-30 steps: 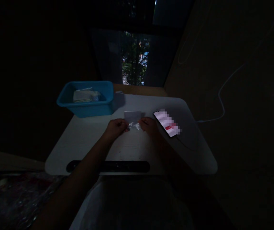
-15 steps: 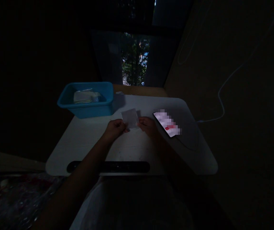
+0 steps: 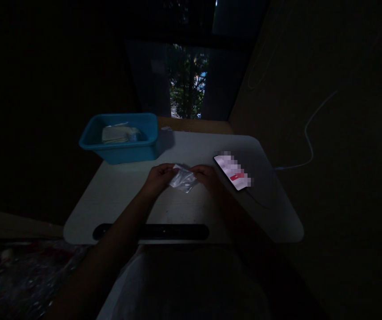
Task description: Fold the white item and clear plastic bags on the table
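Observation:
Between my two hands, above the middle of a white table [image 3: 174,209], is a small clear plastic bag [image 3: 183,179] with a wrinkled, shiny surface. My left hand [image 3: 160,177] pinches its left edge, thumb on top. The right edge is gripped by my right hand [image 3: 204,174], its fingers closed and partly in shadow. The bag's lower part hangs toward me. The dim light hides whether anything is inside it.
At the table's back left stands a blue basin [image 3: 124,153] holding a stack of pale packets [image 3: 119,134]. A lit phone [image 3: 232,172] lies to the right with a cable. A white cord [image 3: 307,133] hangs by the right wall. Behind is a window [image 3: 189,84].
The piece in my hands was standing up as a flat pale square; now it tips toward me and looks crinkled and shiny. Both hands have turned slightly, thumbs more on top.

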